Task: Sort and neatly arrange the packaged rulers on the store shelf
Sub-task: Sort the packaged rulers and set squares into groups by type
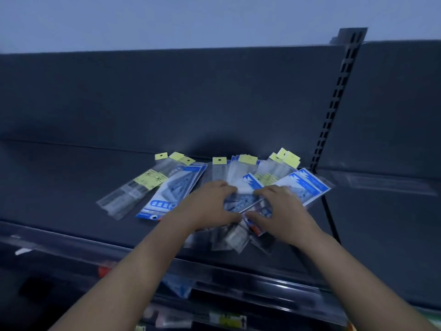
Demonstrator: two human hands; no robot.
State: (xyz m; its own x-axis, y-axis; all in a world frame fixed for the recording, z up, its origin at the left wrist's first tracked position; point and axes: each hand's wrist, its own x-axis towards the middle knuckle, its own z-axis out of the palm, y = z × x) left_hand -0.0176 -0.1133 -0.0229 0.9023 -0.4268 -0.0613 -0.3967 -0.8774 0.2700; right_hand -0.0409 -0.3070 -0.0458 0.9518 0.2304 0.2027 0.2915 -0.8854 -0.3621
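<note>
I am gripping the pile of ruler packs [245, 187] mid-shelf [59, 187], with my left hand [210, 207] and right hand [285, 211] close together, fingers curling round it. I should be squaring the edges and keeping blue packs [171, 192] apart from clear packs [128, 192]. The labels are too blurry to read.
</note>
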